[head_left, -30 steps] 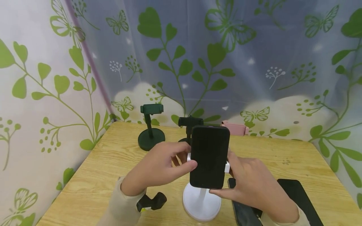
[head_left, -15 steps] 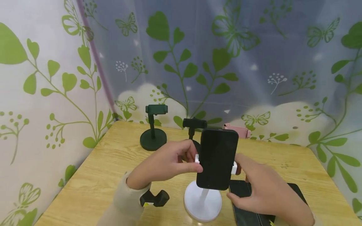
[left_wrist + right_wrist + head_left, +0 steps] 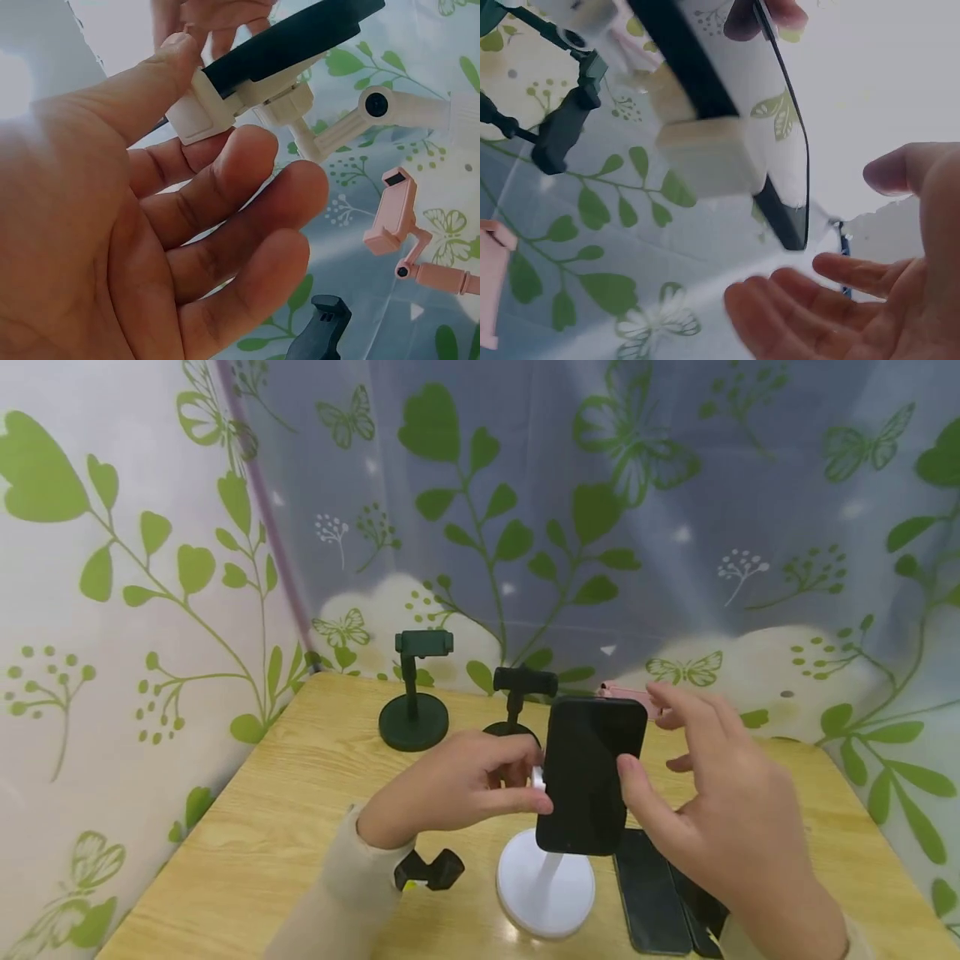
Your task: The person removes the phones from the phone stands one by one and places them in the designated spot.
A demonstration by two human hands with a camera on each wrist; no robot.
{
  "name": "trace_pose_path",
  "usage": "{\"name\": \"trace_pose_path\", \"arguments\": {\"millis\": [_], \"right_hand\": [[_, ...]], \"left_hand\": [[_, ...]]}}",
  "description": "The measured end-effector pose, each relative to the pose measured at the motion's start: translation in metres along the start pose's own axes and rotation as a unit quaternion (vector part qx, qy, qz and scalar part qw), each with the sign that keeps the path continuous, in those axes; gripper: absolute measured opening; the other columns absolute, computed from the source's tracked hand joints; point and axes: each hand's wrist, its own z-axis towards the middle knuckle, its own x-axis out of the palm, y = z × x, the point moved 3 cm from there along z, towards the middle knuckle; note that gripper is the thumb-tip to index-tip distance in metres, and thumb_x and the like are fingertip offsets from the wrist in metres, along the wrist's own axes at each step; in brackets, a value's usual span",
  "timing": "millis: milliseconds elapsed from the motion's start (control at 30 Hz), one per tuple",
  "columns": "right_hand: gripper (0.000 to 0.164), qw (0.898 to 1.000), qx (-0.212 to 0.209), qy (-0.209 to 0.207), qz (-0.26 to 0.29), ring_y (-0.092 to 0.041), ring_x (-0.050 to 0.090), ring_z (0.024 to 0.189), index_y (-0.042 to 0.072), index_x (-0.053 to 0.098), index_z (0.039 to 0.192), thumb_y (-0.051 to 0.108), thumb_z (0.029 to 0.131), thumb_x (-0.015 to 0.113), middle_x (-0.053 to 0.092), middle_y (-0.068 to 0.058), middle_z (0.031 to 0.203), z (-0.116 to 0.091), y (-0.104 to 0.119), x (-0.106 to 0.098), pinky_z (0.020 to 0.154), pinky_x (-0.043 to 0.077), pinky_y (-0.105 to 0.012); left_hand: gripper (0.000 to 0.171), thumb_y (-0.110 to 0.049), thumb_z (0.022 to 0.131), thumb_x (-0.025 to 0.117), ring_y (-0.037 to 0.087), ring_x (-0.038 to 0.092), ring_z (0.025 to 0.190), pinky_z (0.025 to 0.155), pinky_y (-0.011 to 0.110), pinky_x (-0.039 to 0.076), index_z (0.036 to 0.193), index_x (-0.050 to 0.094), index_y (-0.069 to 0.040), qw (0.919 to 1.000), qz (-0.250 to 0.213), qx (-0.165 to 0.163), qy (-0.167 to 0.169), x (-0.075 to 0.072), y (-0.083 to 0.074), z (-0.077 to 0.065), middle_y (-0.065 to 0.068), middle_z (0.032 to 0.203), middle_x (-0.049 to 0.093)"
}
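A black smartphone [image 3: 588,760] sits upright in the holder of a white phone stand [image 3: 546,885], whose round base rests on the table. My left hand [image 3: 465,785] pinches the left clamp end [image 3: 199,112] of that holder between thumb and index finger, the thumb tip at the phone's edge. The other left fingers curve loosely below. Beside the phone's right edge, my right hand [image 3: 738,810] is raised with fingers spread and nothing between them. In the right wrist view a gap shows between this hand and the right clamp end [image 3: 716,154].
Behind the phone stand a green phone stand [image 3: 414,722], a black phone stand [image 3: 517,681] and a pink one [image 3: 626,693], partly hidden. Dark phones [image 3: 652,893] lie on the wooden table [image 3: 262,827] under my right forearm. A leaf-patterned curtain [image 3: 450,527] encloses the table.
My right hand has come away from the phone's lower edge and the right clamp end, rising with its fingers spread. The left hand keeps its pinch. The head view has shifted slightly.
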Motion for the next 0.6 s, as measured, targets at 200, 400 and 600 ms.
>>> {"name": "trace_pose_path", "arguments": {"millis": [200,400,600], "right_hand": [[0.068,0.997,0.010,-0.012,-0.080,-0.023,0.059,0.061,0.005,0.058,0.137,0.055,0.090,0.054,0.063,-0.014,0.116,0.015,0.011,0.005,0.039,0.029,-0.029],[0.071,0.994,-0.002,0.021,-0.104,-0.029,0.061,0.067,0.008,0.056,0.140,0.059,0.091,0.052,0.063,-0.015,0.121,0.022,0.022,0.011,0.037,0.026,-0.028],[0.070,0.988,-0.025,0.091,-0.125,-0.031,0.063,0.079,0.006,0.056,0.139,0.062,0.097,0.049,0.063,-0.013,0.116,0.025,0.030,0.018,0.037,0.027,-0.026]], "left_hand": [[0.024,-0.032,0.093,0.079,-0.002,0.047,0.057,0.056,0.019,0.044,0.092,0.058,-0.022,0.9998,0.020,-0.002,-0.006,0.000,-0.003,0.000,-0.018,0.069,0.051],[0.022,-0.033,0.095,0.077,-0.003,0.050,0.059,0.058,0.018,0.046,0.095,0.059,-0.021,0.9997,0.022,-0.005,0.001,0.002,-0.003,0.000,-0.018,0.071,0.055],[0.022,-0.035,0.095,0.076,-0.003,0.049,0.059,0.059,0.018,0.046,0.098,0.060,-0.021,0.9998,0.020,-0.002,0.006,0.003,-0.004,0.001,-0.018,0.073,0.055]]}}
